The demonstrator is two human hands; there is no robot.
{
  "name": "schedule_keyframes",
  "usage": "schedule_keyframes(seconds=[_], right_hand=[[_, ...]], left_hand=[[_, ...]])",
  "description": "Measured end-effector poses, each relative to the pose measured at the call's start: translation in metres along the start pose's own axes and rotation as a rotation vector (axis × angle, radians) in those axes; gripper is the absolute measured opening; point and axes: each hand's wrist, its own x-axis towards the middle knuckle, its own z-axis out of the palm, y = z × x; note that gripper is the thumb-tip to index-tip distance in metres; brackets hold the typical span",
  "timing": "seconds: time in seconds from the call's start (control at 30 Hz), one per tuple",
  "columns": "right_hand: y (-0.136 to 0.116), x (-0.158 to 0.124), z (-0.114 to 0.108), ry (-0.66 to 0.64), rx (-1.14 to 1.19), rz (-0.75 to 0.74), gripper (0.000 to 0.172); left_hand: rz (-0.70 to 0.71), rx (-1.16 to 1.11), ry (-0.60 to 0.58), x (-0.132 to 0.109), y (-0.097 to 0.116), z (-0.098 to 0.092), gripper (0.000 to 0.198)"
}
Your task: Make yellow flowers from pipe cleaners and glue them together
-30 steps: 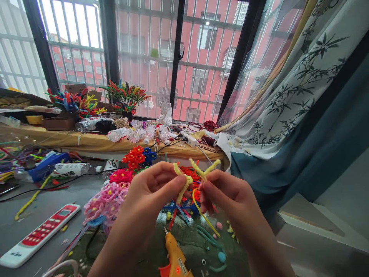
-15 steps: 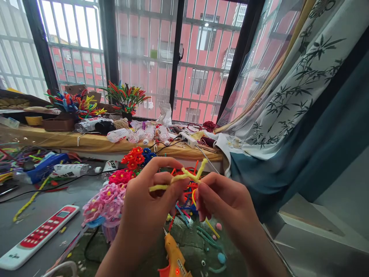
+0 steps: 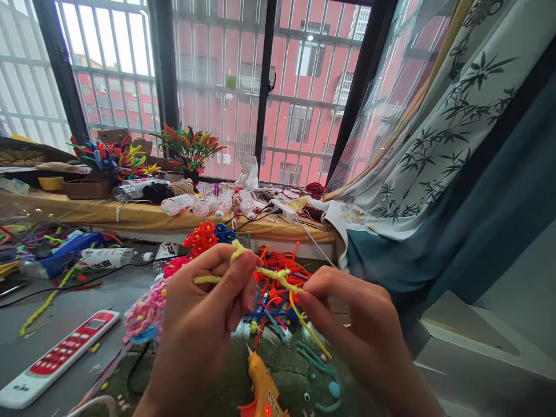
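Observation:
A pale yellow pipe cleaner (image 3: 278,274), partly twisted, stretches between my two hands above the table. My left hand (image 3: 208,313) pinches it between thumb and forefinger; one bit pokes up over the fingertips and another shows beside the fingers. The thumb and forefinger of my right hand (image 3: 347,313) are closed on its other end. Below and between the hands lies an orange glue gun (image 3: 263,379) with a red light lit. Behind the hands is a heap of red and orange pipe cleaner pieces (image 3: 291,266), with blue and yellow ones among them.
Left of my left hand stand pink pipe cleaner flowers (image 3: 145,307) and red flowers (image 3: 200,237). A white and red remote control (image 3: 61,356) lies at the left. Plastic bottles (image 3: 179,204) and a power strip (image 3: 284,211) rest on the window ledge. Teal pieces (image 3: 315,359) lie at the front.
My hands have moved apart, the left one leftward and the right one slightly right. More of the yellow pipe cleaner now shows between them, and its forked end no longer points up.

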Motion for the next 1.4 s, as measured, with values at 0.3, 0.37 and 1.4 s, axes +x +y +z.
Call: schedule_keyframes(seconds=[0.3,0.37,1.4], right_hand=[[0.005,0.002,0.009,0.058,0.0,0.089,0.011],[0.004,0.002,0.013,0.109,-0.038,0.061,0.012],[0.014,-0.003,0.011,0.203,-0.319,-0.29,0.026]], left_hand=[[0.01,0.06,-0.039,0.001,-0.01,0.001,0.018],[0.017,0.064,-0.067,0.0,-0.012,0.004,0.017],[0.553,0.68,0.042,0.002,0.002,-0.015,0.018]])
